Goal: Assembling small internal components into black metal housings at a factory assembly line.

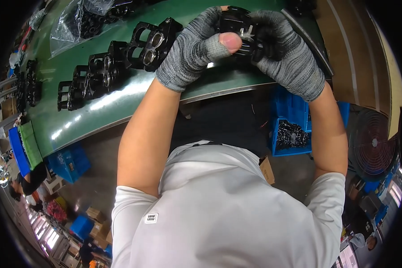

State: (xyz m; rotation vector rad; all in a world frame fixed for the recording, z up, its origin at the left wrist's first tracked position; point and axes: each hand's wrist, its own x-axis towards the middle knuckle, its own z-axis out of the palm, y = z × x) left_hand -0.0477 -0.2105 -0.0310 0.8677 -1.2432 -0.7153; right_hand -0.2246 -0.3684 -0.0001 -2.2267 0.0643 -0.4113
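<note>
Above the green workbench (196, 93), both my hands are closed around a black metal part that looks like a brake caliper (235, 21). My left hand (185, 56), in a grey knitted glove with a bare thumb tip, grips its left side, the thumb pressed across the front. My right hand (290, 56), gloved the same way, wraps the right side. Its fingers are partly hidden in shadow. To the left of my left hand, several similar black calipers (152, 43) stand in a slanting row, the nearest showing two round bores.
A clear plastic bag (73, 27) with black parts lies at the back left. Cardboard (350, 53) borders the bench on the right. Below the bench edge stands a blue crate (276, 142) of small black parts, with a round fan (374, 143) further right. People work at far left and lower right.
</note>
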